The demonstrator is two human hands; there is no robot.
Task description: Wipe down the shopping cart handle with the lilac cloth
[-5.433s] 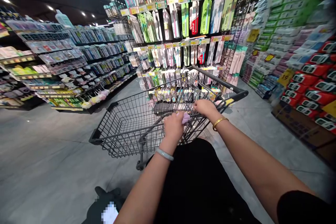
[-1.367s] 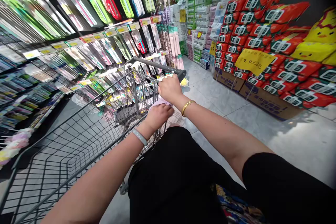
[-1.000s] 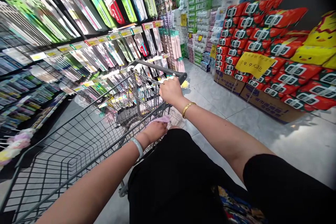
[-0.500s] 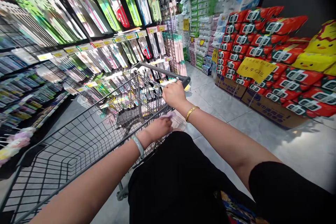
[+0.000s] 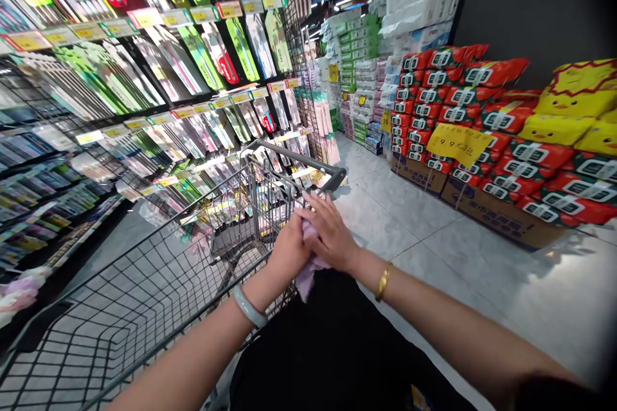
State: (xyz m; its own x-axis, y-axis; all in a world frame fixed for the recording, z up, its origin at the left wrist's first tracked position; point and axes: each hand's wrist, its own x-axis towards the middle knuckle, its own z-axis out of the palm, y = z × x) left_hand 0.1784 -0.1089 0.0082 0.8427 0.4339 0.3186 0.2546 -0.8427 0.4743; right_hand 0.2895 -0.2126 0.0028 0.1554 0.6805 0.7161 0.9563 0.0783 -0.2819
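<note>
Lilac cloth [image 5: 305, 281], long axis ~vert., tip down in view; L hand [image 5: 289, 249] fingers clamped on it; R hand [image 5: 335, 237]: can't tell.

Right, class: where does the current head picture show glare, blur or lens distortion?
Head view: glare whitens the floor at lower right; handwriting on the yellow price sign looks slightly smeared; the shopping cart stretches toward the lower-left corner; the top-right corner darkens.
</note>
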